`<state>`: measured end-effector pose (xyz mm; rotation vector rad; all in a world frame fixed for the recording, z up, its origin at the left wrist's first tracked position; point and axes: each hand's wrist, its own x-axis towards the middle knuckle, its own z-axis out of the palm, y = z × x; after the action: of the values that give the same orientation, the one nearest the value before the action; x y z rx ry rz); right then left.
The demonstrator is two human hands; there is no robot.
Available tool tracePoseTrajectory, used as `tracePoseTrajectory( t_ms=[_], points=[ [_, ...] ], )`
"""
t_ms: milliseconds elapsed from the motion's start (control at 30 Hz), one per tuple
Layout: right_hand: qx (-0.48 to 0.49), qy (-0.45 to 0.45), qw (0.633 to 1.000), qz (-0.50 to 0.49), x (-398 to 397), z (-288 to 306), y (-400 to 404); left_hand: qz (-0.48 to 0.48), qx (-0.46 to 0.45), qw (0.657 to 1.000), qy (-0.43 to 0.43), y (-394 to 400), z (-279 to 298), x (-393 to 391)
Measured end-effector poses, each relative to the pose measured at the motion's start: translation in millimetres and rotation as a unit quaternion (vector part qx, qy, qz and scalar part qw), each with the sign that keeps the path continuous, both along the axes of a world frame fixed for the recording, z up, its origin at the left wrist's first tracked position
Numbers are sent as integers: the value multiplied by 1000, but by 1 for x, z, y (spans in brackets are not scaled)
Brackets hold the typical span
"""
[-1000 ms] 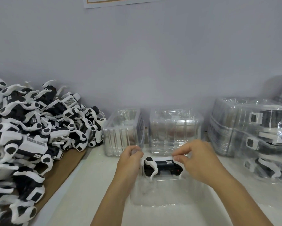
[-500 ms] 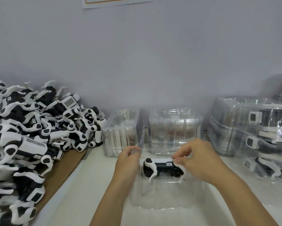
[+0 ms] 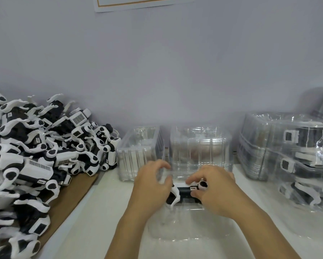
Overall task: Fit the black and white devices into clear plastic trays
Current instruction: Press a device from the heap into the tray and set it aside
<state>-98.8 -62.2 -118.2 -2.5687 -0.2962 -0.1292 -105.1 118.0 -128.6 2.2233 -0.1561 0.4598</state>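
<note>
left hand (image 3: pixel 151 186) curled on device (image 3: pixel 183 193) end, right hand (image 3: pixel 215 187) pinching its other end, over clear tray (image 3: pixel 190 227)

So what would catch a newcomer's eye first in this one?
The big heap of black and white devices piled at far left. Then the two hands, left hand and right hand, holding one device over a clear tray at bottom centre. Packed trays are stacked at right.

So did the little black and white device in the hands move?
Yes. The small black and white device has sunk lower and nearer, away from the two empty clear plastic tray stacks at the wall, down into the clear plastic tray in front.
</note>
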Motion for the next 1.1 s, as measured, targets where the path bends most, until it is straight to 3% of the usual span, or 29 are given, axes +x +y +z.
tracePoseTrajectory(
  t_ms=[133, 400, 700, 933, 1100],
  points=[
    [20, 27, 999, 1, 0, 1, -2, -45, 146, 988, 26, -8, 1, 1],
    [29, 47, 998, -11, 2, 1, -3, -19, 191, 978, 81, -11, -3, 0],
    [28, 23, 999, 16, 2, -1, -6, -29, 168, 981, 95, -10, -2, 1],
    [111, -20, 992, 49, -3, 13, -16, -14, 132, 986, 97, -12, 0, 0],
    [-2, 55, 995, 82, -9, 19, -9, -21, 76, 992, 95, -11, 3, 1]
  ],
)
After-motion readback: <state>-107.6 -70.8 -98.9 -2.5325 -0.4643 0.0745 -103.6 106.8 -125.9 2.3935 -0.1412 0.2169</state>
